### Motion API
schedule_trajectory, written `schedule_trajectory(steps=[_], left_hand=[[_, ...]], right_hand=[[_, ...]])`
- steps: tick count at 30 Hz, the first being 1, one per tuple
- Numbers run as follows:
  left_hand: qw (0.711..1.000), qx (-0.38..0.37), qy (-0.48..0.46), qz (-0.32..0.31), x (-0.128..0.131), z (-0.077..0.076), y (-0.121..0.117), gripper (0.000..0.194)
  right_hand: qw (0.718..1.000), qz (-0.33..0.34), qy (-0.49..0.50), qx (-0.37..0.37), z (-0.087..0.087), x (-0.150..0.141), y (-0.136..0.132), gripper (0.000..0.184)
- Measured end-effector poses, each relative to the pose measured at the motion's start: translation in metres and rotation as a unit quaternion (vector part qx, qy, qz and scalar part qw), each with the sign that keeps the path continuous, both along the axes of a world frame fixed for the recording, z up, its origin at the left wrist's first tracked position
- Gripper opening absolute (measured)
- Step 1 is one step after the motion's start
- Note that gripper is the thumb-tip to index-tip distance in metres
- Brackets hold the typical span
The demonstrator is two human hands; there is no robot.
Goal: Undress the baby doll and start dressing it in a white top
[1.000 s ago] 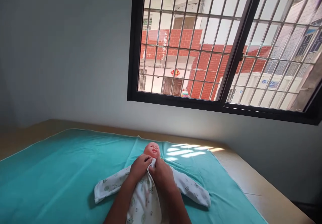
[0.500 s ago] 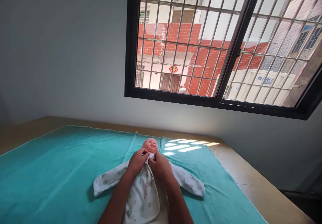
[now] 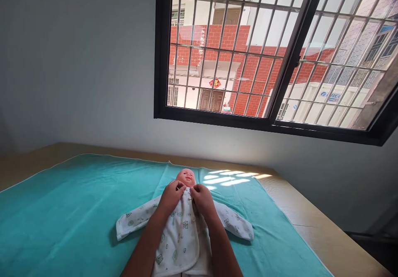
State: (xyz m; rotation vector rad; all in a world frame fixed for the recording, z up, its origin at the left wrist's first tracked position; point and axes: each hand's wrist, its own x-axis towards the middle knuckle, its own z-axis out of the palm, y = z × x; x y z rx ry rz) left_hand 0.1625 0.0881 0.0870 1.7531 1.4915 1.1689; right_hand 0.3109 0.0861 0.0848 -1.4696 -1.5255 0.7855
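Observation:
A baby doll (image 3: 185, 176) lies on its back, its head toward the window. It wears a white long-sleeved baby jacket (image 3: 178, 239) printed with small green and brown animals, both sleeves spread out sideways. At the left of the neckline, my left hand (image 3: 171, 195) pinches the jacket's collar edge. My right hand (image 3: 202, 200) pinches the collar at the other side, just under the doll's chin. One front panel lies over the chest, its rounded lower corner near my right forearm. The fingertips partly hide the collar, so any fastener there cannot be made out.
A turquoise cloth (image 3: 77, 202) with a pale edge is spread under the doll on a wooden table (image 3: 314, 231). Behind stands a grey wall (image 3: 77, 61) with a barred, black-framed window (image 3: 214, 121). Sunlight patches fall right of the doll's head.
My hands have moved slightly apart at the collar, the right one shifting right. The front panel now lies flatter and farther across the doll's chest.

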Motion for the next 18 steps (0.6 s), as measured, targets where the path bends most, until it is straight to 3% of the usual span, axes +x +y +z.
schedule_trajectory(steps=[8, 18], left_hand=[[0.996, -0.030, 0.083, 0.016, 0.008, 0.001, -0.006, 0.022], [0.994, 0.018, 0.099, 0.042, 0.017, 0.002, -0.012, 0.019]], right_hand=[[0.969, 0.013, 0.234, -0.075, -0.009, 0.000, 0.006, 0.025], [0.880, 0.099, 0.451, -0.110, -0.008, 0.005, 0.004, 0.031]])
